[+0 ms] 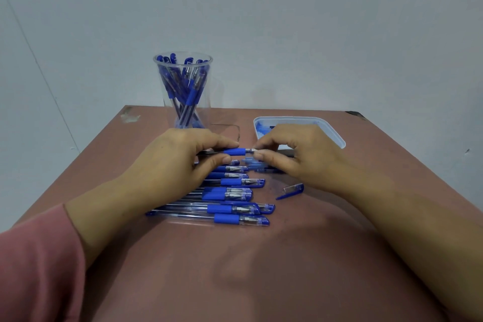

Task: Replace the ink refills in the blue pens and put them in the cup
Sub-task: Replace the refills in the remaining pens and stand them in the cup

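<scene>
My left hand [180, 157] grips an uncapped blue pen [234, 151] by its barrel and blue grip, held level above the table. My right hand [292, 154] pinches the pen's tip end between thumb and fingers. Below the hands, several capped blue pens [235, 208] lie in a row on the table. A loose blue pen cap [291, 190] lies to the right of that row. A clear plastic cup [184, 91] holding several blue pens stands at the back left.
A white tray [333, 133] with blue refills inside sits at the back right, partly hidden by my right hand. The brown table [261, 269] ends close behind the cup and tray, against a grey wall. A pink sleeve covers my left forearm.
</scene>
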Available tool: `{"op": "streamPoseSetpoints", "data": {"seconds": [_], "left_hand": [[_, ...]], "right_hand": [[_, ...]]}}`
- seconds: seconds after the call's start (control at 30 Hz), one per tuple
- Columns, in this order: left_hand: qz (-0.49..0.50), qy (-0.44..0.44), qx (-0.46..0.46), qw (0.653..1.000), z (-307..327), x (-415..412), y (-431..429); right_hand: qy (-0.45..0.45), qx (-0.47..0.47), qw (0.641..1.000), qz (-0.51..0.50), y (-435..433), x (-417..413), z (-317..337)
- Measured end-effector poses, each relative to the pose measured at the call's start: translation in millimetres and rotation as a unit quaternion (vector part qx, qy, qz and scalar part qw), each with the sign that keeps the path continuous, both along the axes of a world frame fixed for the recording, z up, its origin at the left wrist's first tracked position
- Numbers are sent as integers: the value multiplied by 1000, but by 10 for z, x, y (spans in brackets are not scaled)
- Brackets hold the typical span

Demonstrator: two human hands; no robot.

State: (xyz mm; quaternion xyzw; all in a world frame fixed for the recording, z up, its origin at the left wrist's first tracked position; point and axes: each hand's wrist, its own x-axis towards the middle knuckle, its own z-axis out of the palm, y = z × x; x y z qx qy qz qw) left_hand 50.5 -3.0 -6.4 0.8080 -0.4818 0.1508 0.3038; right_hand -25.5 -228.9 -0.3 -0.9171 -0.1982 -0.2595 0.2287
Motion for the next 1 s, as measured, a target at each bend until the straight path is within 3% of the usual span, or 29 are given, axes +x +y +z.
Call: {"op": "streamPoseSetpoints", "data": {"seconds": [0.27,0.4,0.57,0.73,0.9,1.0], "left_hand": [[-4,7,-3,1000,3,-13,-3],[-6,4,-3,1000,1,-10,-9],[-8,-5,-6,1000,-1,0,-3],[-5,-15,-4,1000,-15,16,-7],[4,-29,-10,1000,-37,45,1],[7,-43,-10,999,-44,38,-4]], "right_hand": [[0,8,1000,8,7,-2,10],[41,6,999,-13,0,-10,-13],[-1,4,1000,14,26,-7,3],[103,4,994,-18,29,-49,13],[-4,0,1000,11,43,-24,14],[16,12,1000,-3,79,-27,18]]}}
